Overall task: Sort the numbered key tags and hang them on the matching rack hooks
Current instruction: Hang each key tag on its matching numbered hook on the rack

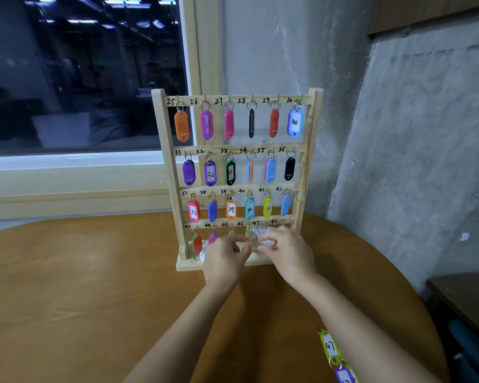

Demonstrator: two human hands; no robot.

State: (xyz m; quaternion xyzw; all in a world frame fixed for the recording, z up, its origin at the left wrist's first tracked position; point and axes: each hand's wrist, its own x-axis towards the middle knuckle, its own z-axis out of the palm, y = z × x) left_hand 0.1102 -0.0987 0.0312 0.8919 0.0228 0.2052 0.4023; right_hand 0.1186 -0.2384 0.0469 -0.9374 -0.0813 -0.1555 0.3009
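Key tags [231, 208] hanging in coloured rows on wooden rack [172, 172], upright on worktop [94, 272]. Both hands at bottom row: right hand [288, 252] with fingers curled round a pale tag [263, 234], blurred, near hook 47; left hand [224, 258] curled just beside, hold impossible to tell. Yellow tag 47 [329, 346] lying on worktop beside right forearm.

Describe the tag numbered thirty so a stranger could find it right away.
Find the wooden rack on the table. On its top row, at the far right, hangs the tag: purple-edged, and the only one in that row with a readable white number label.
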